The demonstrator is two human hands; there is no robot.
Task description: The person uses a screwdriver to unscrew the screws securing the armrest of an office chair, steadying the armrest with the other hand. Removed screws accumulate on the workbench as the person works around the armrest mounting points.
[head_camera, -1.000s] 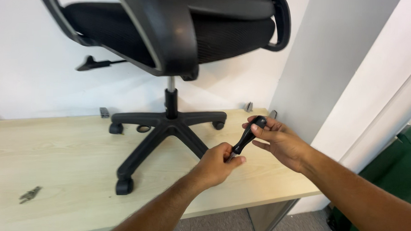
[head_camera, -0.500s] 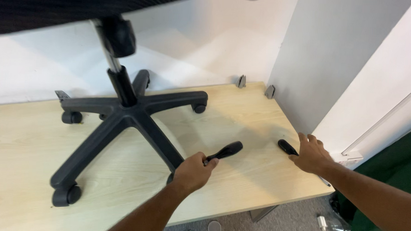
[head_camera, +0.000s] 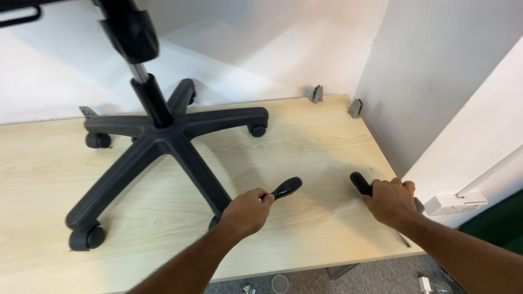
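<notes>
While the office chair base [head_camera: 163,140] stands on the tabletop [head_camera: 308,137], the left hand [head_camera: 246,213] grips a black handle [head_camera: 285,188] near the front edge, and the right hand [head_camera: 392,201] clasps another black handle [head_camera: 360,183] at the right edge.

2 bare forearms, no sleeves; left hand [head_camera: 246,213], right hand [head_camera: 390,200] ungloved, no rings visible.
</notes>
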